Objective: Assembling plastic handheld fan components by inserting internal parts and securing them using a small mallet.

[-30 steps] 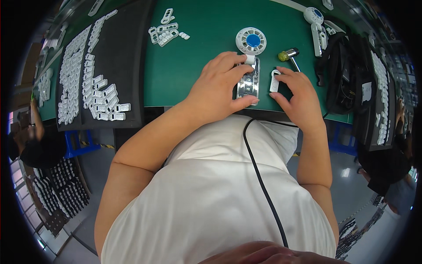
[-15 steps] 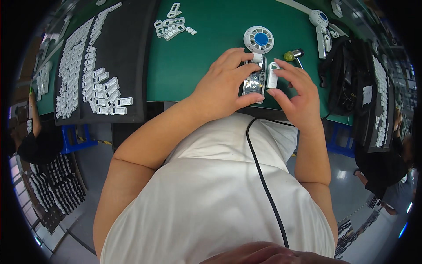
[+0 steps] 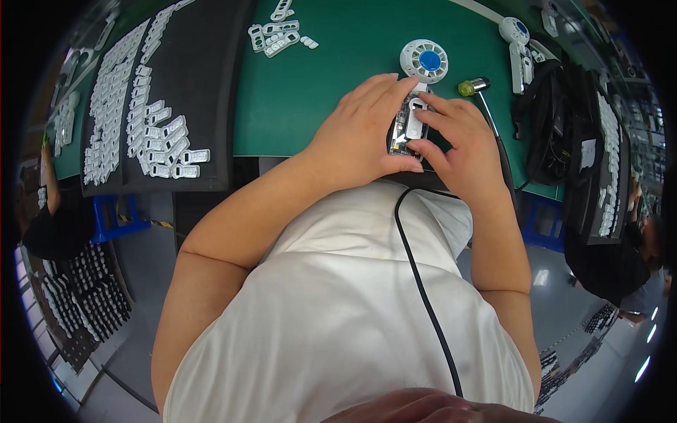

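A handheld fan [image 3: 425, 60] with a round white slotted head and a blue centre lies on the green table, its head away from me. My left hand [image 3: 361, 127] is wrapped round the clear handle [image 3: 397, 145], where inner parts show through. Between thumb and fingers, my right hand [image 3: 460, 137] pinches a small white oblong cover [image 3: 415, 124] with a dark opening near its far end. This cover lies over the handle; whether it is seated there I cannot tell.
A small hammer [image 3: 474, 86] with a yellowish end lies right of the fan. Several white covers [image 3: 283, 44] are piled at the back. Black mats [image 3: 204, 70] with rows of white pieces lie at the left. A black bag [image 3: 550, 127] and another fan [image 3: 520, 63] stand right.
My right hand has carried the white cover left, from beside the handle onto it. The fan has shifted slightly right and tilted. My left hand keeps its hold.
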The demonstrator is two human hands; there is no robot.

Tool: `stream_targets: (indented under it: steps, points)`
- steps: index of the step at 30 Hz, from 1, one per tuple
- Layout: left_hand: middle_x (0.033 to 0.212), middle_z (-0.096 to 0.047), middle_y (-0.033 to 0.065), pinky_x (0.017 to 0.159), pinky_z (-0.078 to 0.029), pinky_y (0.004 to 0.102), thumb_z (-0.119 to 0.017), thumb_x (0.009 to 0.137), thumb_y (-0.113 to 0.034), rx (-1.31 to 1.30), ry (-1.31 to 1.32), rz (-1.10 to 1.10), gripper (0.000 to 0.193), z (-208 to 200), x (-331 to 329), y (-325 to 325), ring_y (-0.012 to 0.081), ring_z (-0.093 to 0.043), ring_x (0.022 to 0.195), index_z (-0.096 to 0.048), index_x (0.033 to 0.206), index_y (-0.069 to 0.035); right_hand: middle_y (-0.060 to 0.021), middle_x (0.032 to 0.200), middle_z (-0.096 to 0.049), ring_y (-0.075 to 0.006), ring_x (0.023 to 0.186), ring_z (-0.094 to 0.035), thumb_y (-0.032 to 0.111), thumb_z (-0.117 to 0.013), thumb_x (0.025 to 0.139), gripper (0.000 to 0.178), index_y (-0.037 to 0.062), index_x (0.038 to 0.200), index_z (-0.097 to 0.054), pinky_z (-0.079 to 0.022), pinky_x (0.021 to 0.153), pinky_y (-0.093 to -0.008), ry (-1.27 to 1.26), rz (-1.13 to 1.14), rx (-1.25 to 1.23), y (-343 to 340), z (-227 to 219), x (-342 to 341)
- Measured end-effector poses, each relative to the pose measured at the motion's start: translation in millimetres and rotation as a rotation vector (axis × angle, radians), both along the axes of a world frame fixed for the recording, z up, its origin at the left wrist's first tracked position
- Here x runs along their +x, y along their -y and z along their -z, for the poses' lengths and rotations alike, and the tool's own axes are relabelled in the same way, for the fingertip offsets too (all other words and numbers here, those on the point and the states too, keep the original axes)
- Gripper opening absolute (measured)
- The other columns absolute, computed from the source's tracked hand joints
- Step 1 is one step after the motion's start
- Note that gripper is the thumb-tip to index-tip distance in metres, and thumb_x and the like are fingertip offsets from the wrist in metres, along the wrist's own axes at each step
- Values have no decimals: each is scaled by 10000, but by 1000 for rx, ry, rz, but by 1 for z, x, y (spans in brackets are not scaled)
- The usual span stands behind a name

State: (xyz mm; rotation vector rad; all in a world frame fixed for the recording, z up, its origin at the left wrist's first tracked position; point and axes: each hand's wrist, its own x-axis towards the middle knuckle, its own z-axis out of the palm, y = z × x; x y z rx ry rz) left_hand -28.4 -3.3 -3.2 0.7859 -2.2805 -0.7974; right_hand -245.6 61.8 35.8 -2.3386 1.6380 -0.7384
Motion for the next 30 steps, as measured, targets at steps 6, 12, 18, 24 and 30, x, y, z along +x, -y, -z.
stream_targets:
  steps: [6, 12, 18, 24, 30]
  points:
    - [1510, -589, 170, 1192, -440, 523, -973, 739, -406, -59, -13, 11, 1010, 1, 2, -5, 420, -490, 1483, -500, 1566, -71, -128, 1537, -626, -356, 1194, -660, 149, -902, 803, 449, 56, 1225, -779, -552, 1024, -457, 47, 23, -60, -6, 12, 1]
    - [1440, -622, 95, 1076, -517, 482, -909, 812, -317, -363, 68, 64, 686, 9, 13, -29, 347, -567, 1374, -661, 1408, -86, -156, 1530, -606, -373, 1205, -661, 167, -869, 860, 434, 48, 1259, -748, -556, 1018, -453, -57, -11, -123, -10, 7, -7]
    - [1384, -641, 51, 998, -527, 433, -829, 871, -257, -489, 88, 17, 520, 11, 9, -33, 286, -588, 1318, -702, 1347, -89, -194, 1229, -703, -425, 1116, -684, 187, -737, 1019, 401, 16, 1368, -640, -565, 938, -454, -377, 558, 138, -47, 12, -81]
    - [1291, -664, 9, 940, -503, 394, -734, 872, -158, -559, 69, -6, 447, 17, 5, -30, 237, -606, 1225, -732, 1314, -87, -196, 1077, -713, -405, 858, -640, 44, -564, 1082, 406, 12, 1487, -576, -556, 864, -413, 267, 304, 415, -77, -16, -28]
    - [1234, -673, -6, 934, -493, 385, -704, 885, -151, -562, 36, -57, 420, 19, 5, -34, 224, -612, 1173, -736, 1298, -81, -238, 1131, -722, -419, 913, -697, 9, -566, 1052, 575, 29, 1619, -474, -571, 857, -466, 218, 3, 58, -72, -14, -17]
